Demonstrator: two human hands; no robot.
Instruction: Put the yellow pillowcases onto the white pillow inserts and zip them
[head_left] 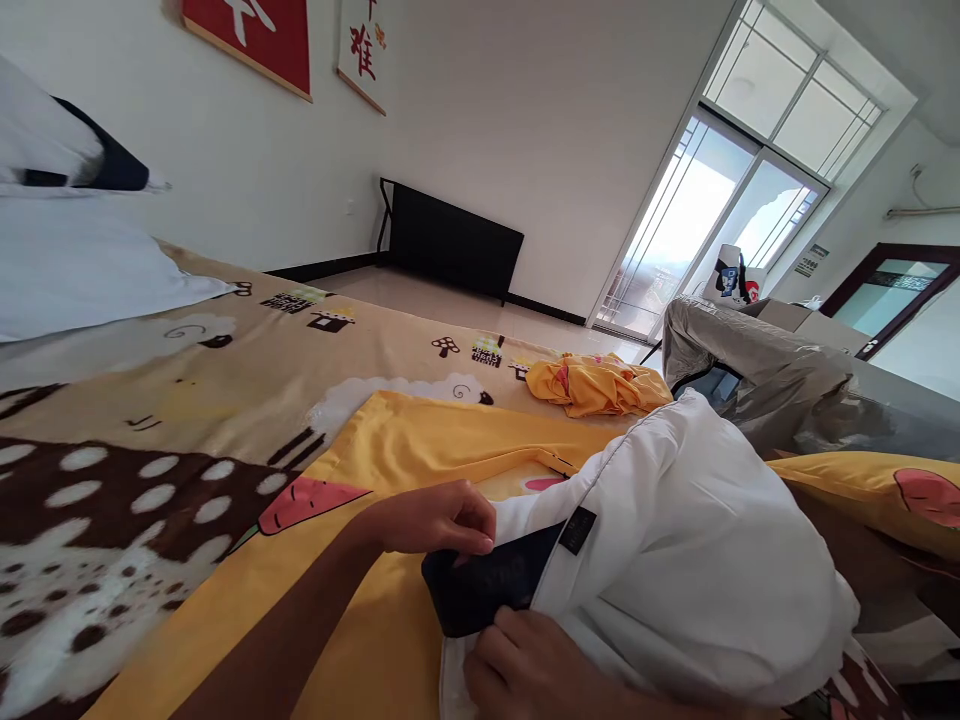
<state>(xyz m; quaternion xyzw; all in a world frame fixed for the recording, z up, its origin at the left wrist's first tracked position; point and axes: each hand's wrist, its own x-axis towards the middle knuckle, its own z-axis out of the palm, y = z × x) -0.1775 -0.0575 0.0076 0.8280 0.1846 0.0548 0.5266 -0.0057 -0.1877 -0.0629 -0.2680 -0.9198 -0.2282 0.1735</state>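
Note:
A white pillow [705, 560] with a navy band [487, 590] and a small black label [578, 530] lies bunched at the lower right. My left hand [442, 517] is closed, its thumb and fingers pinching the upper edge of the pillow's navy end. Below it, my right hand [525, 665] has its fingers curled over the lower edge of that same end. Under both hands spreads a yellow pillowcase [390, 440] with a printed carrot-like wedge; the pillow covers part of it.
A patterned blanket [262, 370] covers the bed. Crumpled yellow cloth [600, 385] lies beyond the pillow, and a yellow printed cushion [877, 490] sits at right. White pillows [75, 260] rest at left. Plastic-wrapped furniture [750, 360] stands at back right.

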